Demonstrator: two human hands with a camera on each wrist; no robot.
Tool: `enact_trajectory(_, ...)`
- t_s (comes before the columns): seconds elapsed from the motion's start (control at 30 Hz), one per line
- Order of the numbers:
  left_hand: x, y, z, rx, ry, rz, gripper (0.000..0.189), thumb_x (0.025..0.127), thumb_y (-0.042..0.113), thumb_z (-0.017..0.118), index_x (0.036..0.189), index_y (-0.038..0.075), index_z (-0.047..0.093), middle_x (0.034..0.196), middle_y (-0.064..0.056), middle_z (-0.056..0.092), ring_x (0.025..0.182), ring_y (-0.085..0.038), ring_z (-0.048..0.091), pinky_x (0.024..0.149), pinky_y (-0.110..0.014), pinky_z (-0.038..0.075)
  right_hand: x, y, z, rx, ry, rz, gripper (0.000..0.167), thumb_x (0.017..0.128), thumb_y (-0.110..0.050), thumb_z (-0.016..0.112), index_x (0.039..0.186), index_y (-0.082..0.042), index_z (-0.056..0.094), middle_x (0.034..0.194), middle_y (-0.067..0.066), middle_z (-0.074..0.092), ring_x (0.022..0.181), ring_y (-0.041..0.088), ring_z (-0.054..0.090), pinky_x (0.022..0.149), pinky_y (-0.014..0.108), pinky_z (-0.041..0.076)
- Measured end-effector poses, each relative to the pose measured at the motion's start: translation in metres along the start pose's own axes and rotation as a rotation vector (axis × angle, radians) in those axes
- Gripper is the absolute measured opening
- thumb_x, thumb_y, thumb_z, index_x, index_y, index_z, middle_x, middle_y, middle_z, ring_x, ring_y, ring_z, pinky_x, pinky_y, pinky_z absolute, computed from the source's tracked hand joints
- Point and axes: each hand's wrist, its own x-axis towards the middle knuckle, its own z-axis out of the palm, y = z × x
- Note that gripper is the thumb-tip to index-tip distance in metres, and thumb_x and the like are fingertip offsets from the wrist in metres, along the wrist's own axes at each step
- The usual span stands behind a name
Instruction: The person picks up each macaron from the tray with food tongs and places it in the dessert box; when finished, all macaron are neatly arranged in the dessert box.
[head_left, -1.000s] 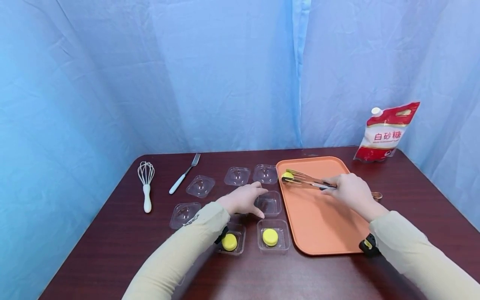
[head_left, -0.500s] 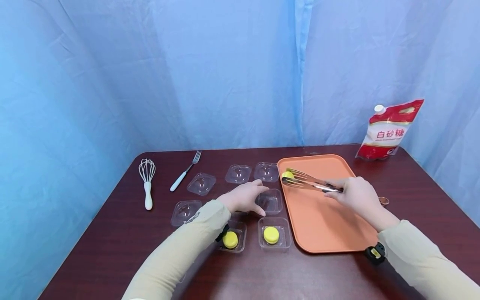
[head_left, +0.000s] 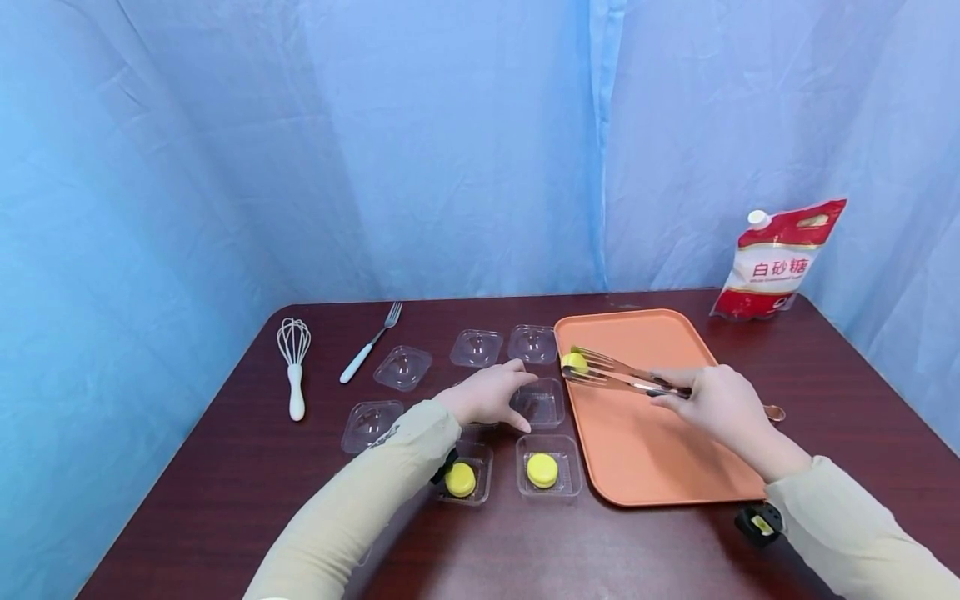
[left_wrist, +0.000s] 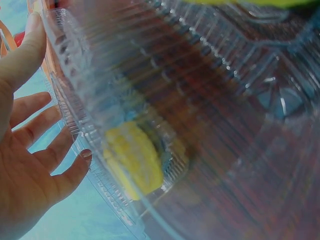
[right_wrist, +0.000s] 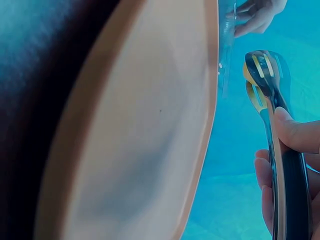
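My right hand grips metal serving tongs with slotted ends, held over the orange tray. Between the tong ends is a yellow macaron, at the tray's left edge; in the right wrist view the slotted tong heads partly cover it. My left hand has its thumb and fingers spread at the left side of a clear plastic box. Two nearer clear boxes hold one yellow macaron each, one macaron beside the tray and another macaron beside my left wrist.
Several clear domed lids lie behind and left of the boxes. A whisk and a fork lie at the left. A red and white sugar pouch stands at the back right. A blue curtain hangs behind the table.
My right hand has moved slightly right and nearer. The tong ends have come together on the macaron, which has shifted a little toward me. My left hand stays by the box.
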Motion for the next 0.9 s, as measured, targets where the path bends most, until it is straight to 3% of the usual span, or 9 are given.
enact_trajectory(0.5,0.001,0.001,0.0,-0.003,-0.003,-0.019,0.074,0.077,0.037,0.078,0.14,0.012,0.047,0.116,-0.004,0.051,0.094,-0.012,0.052,0.089,-0.027,0.046,-0.011,-0.016,-0.001,-0.033,0.019,-0.077,0.038,0.07,-0.022,0.082,0.106,-0.01,0.074,0.049,-0.014,0.053,0.048,0.003,0.042,0.045,0.025,0.033)
enact_trajectory(0.77,0.001,0.001,0.0,-0.008,-0.009,-0.027,0.074,0.077,0.037,0.077,0.14,0.013,0.047,0.115,-0.003,0.051,0.093,-0.012,0.052,0.088,-0.027,0.046,-0.01,-0.022,0.001,-0.041,0.011,-0.103,0.038,0.07,-0.022,0.083,0.106,-0.013,0.075,0.053,-0.01,0.058,0.048,0.003,0.041,0.043,0.023,0.029)
enact_trajectory(0.9,0.001,0.0,0.001,-0.005,-0.008,-0.023,0.074,0.077,0.038,0.077,0.14,0.013,0.047,0.114,-0.003,0.051,0.092,-0.012,0.051,0.087,-0.027,0.046,-0.01,-0.025,0.003,-0.067,0.019,-0.122,0.038,0.069,-0.023,0.083,0.105,-0.014,0.075,0.048,-0.012,0.051,0.046,0.004,0.036,0.042,0.022,0.026)
